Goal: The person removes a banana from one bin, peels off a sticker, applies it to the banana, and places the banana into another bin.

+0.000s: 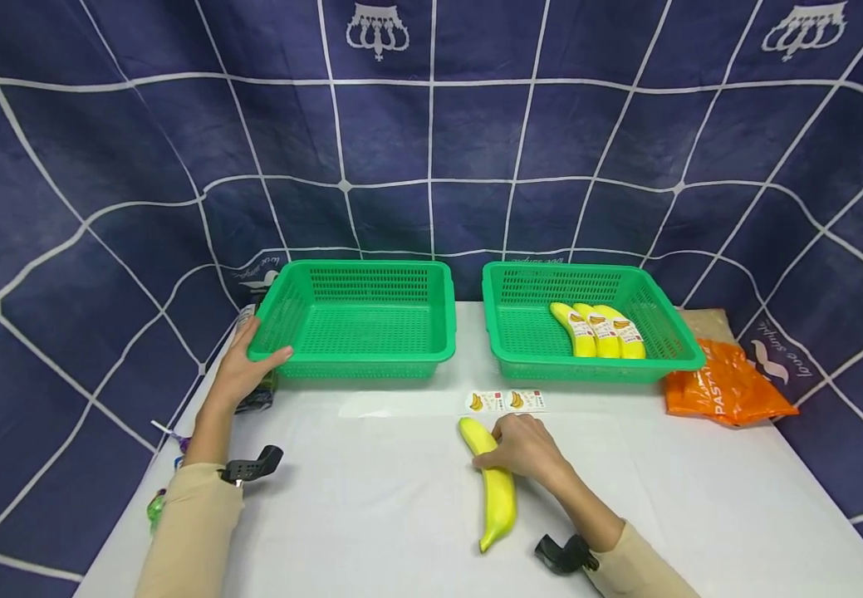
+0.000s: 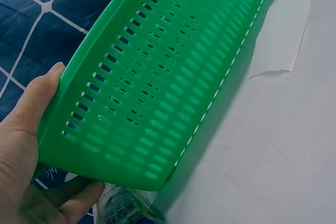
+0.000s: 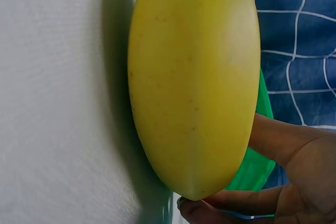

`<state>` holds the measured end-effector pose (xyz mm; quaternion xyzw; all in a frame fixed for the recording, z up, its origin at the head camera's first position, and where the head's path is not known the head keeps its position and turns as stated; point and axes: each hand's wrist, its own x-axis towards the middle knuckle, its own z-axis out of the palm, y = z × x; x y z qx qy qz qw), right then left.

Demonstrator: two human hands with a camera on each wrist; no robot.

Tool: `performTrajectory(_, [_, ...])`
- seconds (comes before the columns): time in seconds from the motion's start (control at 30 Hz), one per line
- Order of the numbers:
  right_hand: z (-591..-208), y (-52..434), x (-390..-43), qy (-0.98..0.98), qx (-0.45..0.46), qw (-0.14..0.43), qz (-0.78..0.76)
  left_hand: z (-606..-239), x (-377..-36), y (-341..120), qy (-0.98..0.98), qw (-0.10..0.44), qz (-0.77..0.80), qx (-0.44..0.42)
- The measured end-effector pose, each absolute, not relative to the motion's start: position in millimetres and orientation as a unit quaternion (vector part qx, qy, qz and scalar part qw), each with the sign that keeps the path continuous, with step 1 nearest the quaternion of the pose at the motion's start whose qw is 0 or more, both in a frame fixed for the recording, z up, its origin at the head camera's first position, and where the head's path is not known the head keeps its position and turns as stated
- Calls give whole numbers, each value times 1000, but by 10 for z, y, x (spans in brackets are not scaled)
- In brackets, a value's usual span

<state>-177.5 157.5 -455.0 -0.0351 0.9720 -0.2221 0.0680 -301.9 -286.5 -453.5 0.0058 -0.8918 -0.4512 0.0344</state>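
Note:
At the left, my left hand point(image 1: 238, 372) grips the near left corner of a green plastic basket point(image 1: 360, 367). The left wrist view shows the thumb along the rim and the fingers curled at the corner of the basket point(image 2: 157, 87). My right hand point(image 1: 527, 447) holds a yellow banana point(image 1: 501, 502) around its middle, thumb on one side and fingers on the other. In the right wrist view the banana point(image 3: 194, 77) fills the middle and hides part of the hand. Just beyond it, two printed labels with banana pictures point(image 1: 485, 402) lie on the white table.
A second green basket point(image 1: 588, 371) at the right holds three labelled bananas point(image 1: 601, 336). An orange pasta bag point(image 1: 730, 386) lies beside it. Dark packaging point(image 1: 259, 394) sits under the left hand, with small colourful items point(image 1: 156, 508) along the left edge. A blue curtain point(image 1: 476, 141) hangs behind.

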Motion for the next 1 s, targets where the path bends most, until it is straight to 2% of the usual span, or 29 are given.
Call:
performTrajectory(0.47, [-4545, 1559, -1786, 971, -33, 65, -229, -4426, -2974, -2822, -910, 32, -412, -7])
performTrajectory(0.57, [-4551, 1566, -1782, 971, -32, 65, -226, -4335, -2875, -2721, -921, 74, -383, -9])
performTrajectory(0.7, [-4559, 1574, -1780, 972, -34, 65, -225, -4203, -2669, -2453, -922, 170, -348, -15])
performTrajectory(0.83, [-4557, 1571, -1785, 971, -37, 64, -228, -4156, -2406, -2064, -907, 245, -333, -74])
performTrajectory(0.93, [-4549, 1573, -1786, 971, -36, 65, -227, -4202, -2219, -1748, -901, 254, -318, -151])
performTrajectory(1.0, [-4545, 1575, -1783, 971, -35, 66, -226, -4265, -2124, -1556, -904, 236, -297, -198])
